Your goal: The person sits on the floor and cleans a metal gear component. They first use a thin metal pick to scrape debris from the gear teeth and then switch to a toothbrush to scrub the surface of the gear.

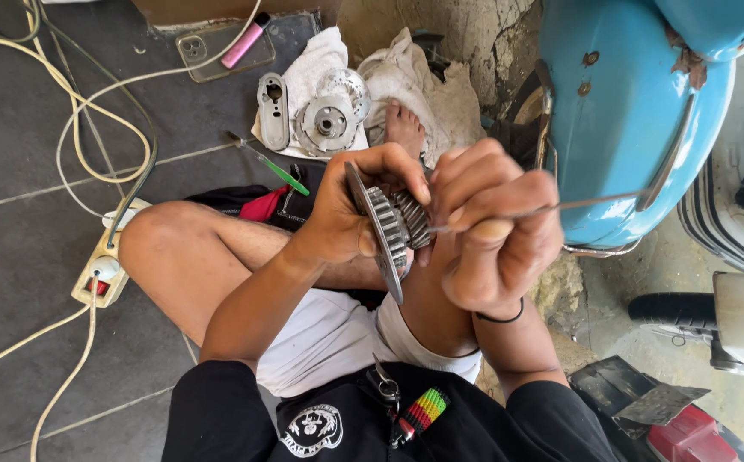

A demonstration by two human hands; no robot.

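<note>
Gear cluster (pixel 393 227) held over the lap, between left hand (pixel 350 214) and right hand (pixel 496 239); thin metal pick (pixel 551 205) runs from the right hand rightward toward the scooter body (pixel 620 128). Beyond the hands, metal housings (pixel 325 115) lie on a rag (pixel 320 56) on the floor (pixel 21 197). Power strip (pixel 106 265) left of the knee; phone (pixel 218 51) far back.

Dull grey metal gear cluster (pixel 393 224) with toothed edges, thin bare metal wire (pixel 543 206), glossy blue painted scooter panel (pixel 620 120) (rust at its seam), crumpled white cloth (pixel 406 77), matt dark floor tiles (pixel 21 214)
</note>
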